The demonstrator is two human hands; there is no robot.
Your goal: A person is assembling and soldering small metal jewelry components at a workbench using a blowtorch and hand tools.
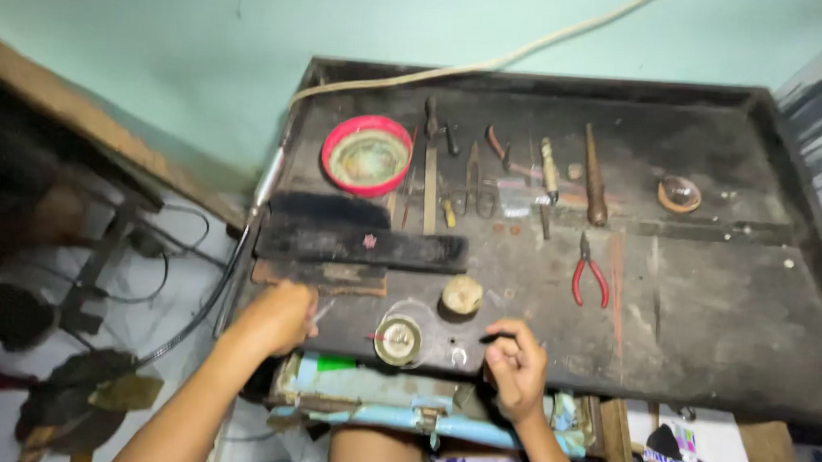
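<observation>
We see no screens or signs | one packet point(678, 461) at bottom right, just off the worktop point(706, 321) front edge: narrow, dark, with bright multicoloured print | it lies on a white sheet point(728, 443) | green-and-pale-blue wrapper-like piece point(329, 364) under the front edge, kind unclear

A: Bench point(707, 312)? Dark, matt, scuffed, looks like worn metal or wood, can't tell.
B: Far-left bowl point(366, 155): glossy red plastic. Pliers point(589, 271): red plastic handles, dull metal. Near round tin point(398, 339): tarnished metal.
</observation>
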